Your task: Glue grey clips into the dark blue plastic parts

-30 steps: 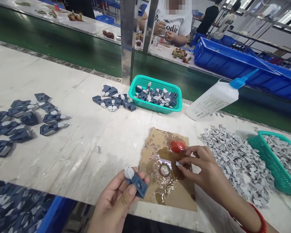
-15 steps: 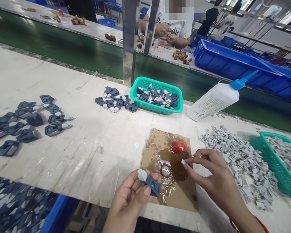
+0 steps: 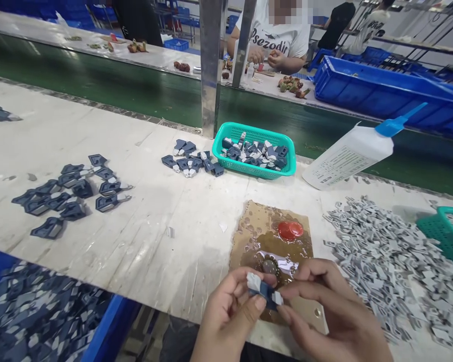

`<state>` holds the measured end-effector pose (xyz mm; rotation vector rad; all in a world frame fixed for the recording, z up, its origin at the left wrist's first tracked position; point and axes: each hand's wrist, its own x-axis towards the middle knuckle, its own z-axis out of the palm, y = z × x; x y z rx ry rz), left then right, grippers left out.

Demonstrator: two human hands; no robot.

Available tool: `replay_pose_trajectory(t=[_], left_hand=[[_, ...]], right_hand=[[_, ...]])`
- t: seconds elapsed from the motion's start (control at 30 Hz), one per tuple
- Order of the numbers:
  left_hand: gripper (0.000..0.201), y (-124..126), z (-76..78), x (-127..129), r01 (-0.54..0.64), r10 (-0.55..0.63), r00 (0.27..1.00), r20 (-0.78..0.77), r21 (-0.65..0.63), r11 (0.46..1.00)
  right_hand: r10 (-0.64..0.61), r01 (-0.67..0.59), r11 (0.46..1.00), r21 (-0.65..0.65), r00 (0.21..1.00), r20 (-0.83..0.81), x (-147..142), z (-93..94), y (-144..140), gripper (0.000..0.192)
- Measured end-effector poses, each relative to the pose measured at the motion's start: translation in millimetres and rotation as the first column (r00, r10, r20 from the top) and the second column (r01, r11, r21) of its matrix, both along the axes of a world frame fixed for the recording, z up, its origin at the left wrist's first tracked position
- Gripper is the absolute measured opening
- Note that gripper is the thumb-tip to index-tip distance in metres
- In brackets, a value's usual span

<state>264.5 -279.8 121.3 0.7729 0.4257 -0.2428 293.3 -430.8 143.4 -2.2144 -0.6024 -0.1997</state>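
My left hand (image 3: 230, 314) is closed round a dark blue and white plastic part (image 3: 263, 288), its white end pointing up and left. Between the thumb and fingers of my right hand (image 3: 332, 309) is a small light grey plastic piece (image 3: 277, 298), which sits against the right end of the blue part. Whether the two are joined I cannot tell. Just beyond my hands lies a piece of cardboard (image 3: 245, 236), stained with shiny liquid. On it are a red cap (image 3: 289, 231) and a small round dish-like thing (image 3: 271, 265), partly hidden by my fingers.
Loose grey pieces (image 3: 385, 261) are heaped at right beside a green basket (image 3: 438, 236). A white bottle (image 3: 347, 156) with a blue nozzle leans behind. Another green basket (image 3: 254, 172) holds blue-white parts; more parts (image 3: 60, 193) lie left. A blue bin (image 3: 109, 327) stands below the edge.
My right hand has moved left and down, bringing the small grey piece to the blue part in my left hand. The view has shifted left, so the table's things appear farther right.
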Motion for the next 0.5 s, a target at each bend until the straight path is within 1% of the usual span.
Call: replay_pose_trajectory(t=[0.1,0.17,0.33,0.43,0.5], left_hand=[[0.021,0,0.2,-1,-0.010,0.010,1.000,0.012,0.025,1.000],[0.020,1,1.8,-1,-0.006,0.005,1.000,0.024,0.061,0.998],[0.011,2,10.2,-4,-0.012,-0.004,0.997,0.079,0.201,0.979],[0.007,0,14.8,-6,-0.038,0.012,0.994,0.108,0.247,0.968],[0.006,-1,16.8,-7,-0.054,0.015,0.990,0.139,0.279,0.959]], right_hand=[[0.017,-0.017,1.000,-0.014,1.000,0.004,2,-1.5,1,0.011],[0.033,-0.033,0.999,-0.009,0.999,-0.033,3,-0.3,0,0.011],[0.098,-0.095,0.995,0.030,0.980,-0.176,3,6.1,-5,0.012],[0.098,-0.083,0.994,0.064,0.956,-0.278,2,7.5,-8,0.008],[0.106,-0.073,0.991,0.109,0.934,-0.340,2,6.7,-7,0.006]])
